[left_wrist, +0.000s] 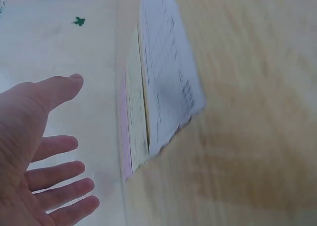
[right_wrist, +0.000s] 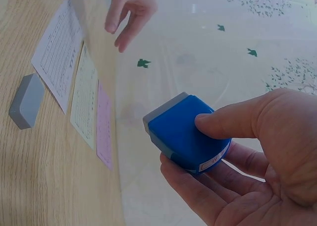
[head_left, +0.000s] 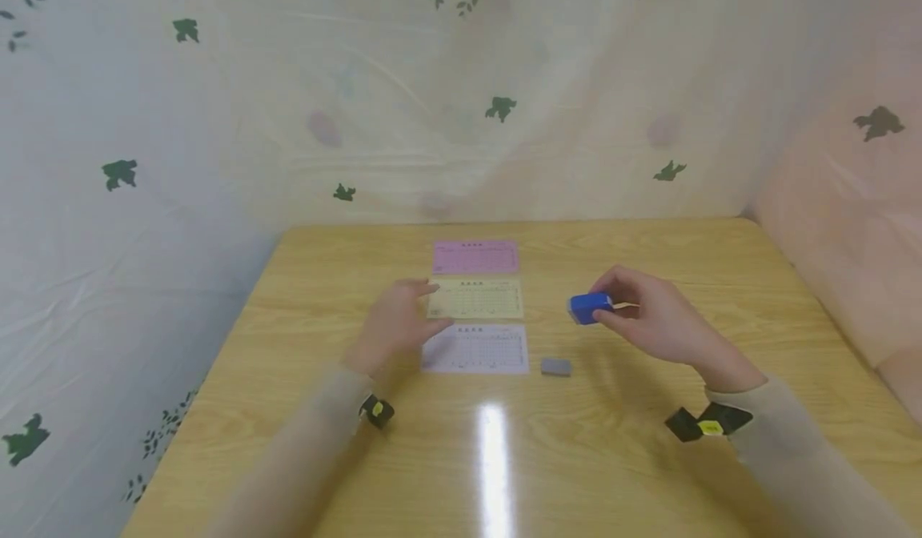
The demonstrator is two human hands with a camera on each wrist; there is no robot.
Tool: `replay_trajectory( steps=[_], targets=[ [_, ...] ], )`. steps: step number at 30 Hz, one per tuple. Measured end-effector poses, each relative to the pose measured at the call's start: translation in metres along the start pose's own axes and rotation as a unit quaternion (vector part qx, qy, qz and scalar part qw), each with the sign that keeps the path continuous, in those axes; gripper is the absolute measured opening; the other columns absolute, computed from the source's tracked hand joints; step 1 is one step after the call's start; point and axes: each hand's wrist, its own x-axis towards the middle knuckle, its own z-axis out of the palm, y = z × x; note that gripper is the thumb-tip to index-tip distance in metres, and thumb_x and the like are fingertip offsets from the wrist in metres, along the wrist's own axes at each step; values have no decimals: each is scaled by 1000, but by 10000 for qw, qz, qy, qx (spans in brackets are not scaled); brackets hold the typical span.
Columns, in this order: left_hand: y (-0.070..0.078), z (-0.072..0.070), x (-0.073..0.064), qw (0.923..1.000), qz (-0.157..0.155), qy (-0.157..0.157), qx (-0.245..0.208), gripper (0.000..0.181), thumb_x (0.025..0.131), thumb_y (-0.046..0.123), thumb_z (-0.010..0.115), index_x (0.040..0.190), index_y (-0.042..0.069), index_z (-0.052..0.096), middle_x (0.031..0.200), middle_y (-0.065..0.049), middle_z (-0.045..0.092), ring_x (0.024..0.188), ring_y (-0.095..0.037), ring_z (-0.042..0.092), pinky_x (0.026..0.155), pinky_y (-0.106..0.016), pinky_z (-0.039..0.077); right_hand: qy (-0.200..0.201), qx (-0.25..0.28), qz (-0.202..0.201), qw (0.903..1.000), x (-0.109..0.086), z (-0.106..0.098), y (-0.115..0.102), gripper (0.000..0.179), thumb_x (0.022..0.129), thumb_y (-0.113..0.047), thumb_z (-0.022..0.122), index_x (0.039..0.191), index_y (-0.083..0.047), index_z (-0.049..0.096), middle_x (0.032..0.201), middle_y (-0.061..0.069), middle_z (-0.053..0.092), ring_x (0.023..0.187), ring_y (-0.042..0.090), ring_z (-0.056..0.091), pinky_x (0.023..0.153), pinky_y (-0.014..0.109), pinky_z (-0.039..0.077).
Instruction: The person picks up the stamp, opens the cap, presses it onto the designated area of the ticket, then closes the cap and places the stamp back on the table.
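My right hand [head_left: 651,318] pinches a blue stamp [right_wrist: 184,132] between thumb and fingers, raised above the table. The stamp has a grey end and a small printed label. A grey cap-like block [right_wrist: 27,101] lies on the table, close to the right end of the white slip [head_left: 475,349]. My left hand [head_left: 394,322], fingers spread and holding nothing, is at the left ends of the white slip and the yellow slip [head_left: 477,299]. In the left wrist view, the left hand's fingers [left_wrist: 69,182] are extended. Behind the yellow slip lies a pink slip [head_left: 475,258].
The wooden table [head_left: 619,458] runs back to a pale curtain [head_left: 432,98] with leaf and bird prints, which also hangs at both sides. A bright light reflection shows on the near part of the tabletop.
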Motion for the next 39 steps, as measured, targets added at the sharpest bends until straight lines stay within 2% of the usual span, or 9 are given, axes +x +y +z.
replay_trajectory(
  steps=[2, 4, 7, 13, 18, 23, 30, 35, 39],
  targets=[
    [-4, -6, 9, 9999, -65, -11, -145, 66, 91, 43, 83, 141, 2, 66, 141, -19, 70, 136, -39, 62, 125, -54, 43, 2, 10, 15, 10000, 0, -1, 0, 20, 99, -5, 74, 117, -6, 66, 115, 12, 75, 109, 31, 76, 93, 45, 66],
    [-7, -12, 20, 9998, -112, 17, -180, 66, 93, 43, 81, 143, 4, 64, 149, -17, 65, 144, -39, 56, 125, -54, 42, 0, 22, 39, 10000, -1, -1, 0, 20, 99, -5, 74, 117, -7, 66, 115, 11, 75, 109, 30, 76, 93, 44, 66],
    [-11, -19, 38, 9996, -37, 31, -292, 65, 94, 41, 80, 146, 6, 62, 151, -15, 64, 146, -37, 55, 125, -54, 42, -9, 56, 77, 10000, -2, -2, 1, 20, 99, -6, 73, 117, -7, 66, 115, 11, 75, 109, 29, 75, 93, 42, 66],
    [-14, -23, 68, 9994, 69, -126, -312, 63, 98, 39, 76, 148, 4, 59, 153, -16, 62, 146, -37, 54, 126, -54, 42, 20, 62, 63, 10000, -4, -3, 2, 19, 99, -5, 73, 117, -7, 66, 114, 11, 75, 108, 29, 75, 92, 42, 66],
    [-15, -16, 86, 9989, 46, -288, -357, 61, 99, 37, 74, 146, 1, 60, 151, -18, 63, 142, -38, 57, 126, -54, 41, 52, 23, 92, 9999, -4, -3, 3, 20, 98, -4, 74, 117, -7, 66, 114, 11, 75, 107, 28, 76, 91, 41, 67],
    [-21, -1, 102, 9976, -84, -438, -520, 52, 103, 31, 70, 145, 1, 61, 150, -19, 63, 140, -38, 60, 124, -54, 44, 32, 74, 96, 9999, -4, -2, 3, 21, 98, -3, 74, 117, -6, 67, 115, 12, 75, 108, 29, 76, 90, 40, 67],
    [-30, 18, 120, 9955, -215, -562, -735, 48, 104, 26, 69, 145, 1, 61, 144, -21, 67, 129, -36, 69, 116, -51, 53, 22, 86, 153, 9998, -6, -2, 6, 21, 98, -6, 75, 116, -5, 67, 115, 13, 75, 108, 30, 76, 90, 42, 67],
    [-38, 25, 131, 9955, -298, -578, -687, 50, 103, 26, 70, 146, 2, 61, 144, -20, 67, 133, -37, 66, 117, -52, 52, 34, 80, 250, 9996, -7, -3, 8, 19, 98, -3, 74, 115, -7, 67, 114, 11, 75, 108, 29, 76, 91, 42, 67],
    [-41, 27, 134, 9962, -316, -690, -438, 49, 103, 29, 69, 143, 3, 63, 145, -20, 66, 135, -38, 63, 119, -54, 50, 43, 107, 273, 9996, -7, -3, 8, 20, 98, -3, 74, 115, -7, 67, 114, 11, 75, 109, 30, 76, 91, 44, 67]
  ],
)
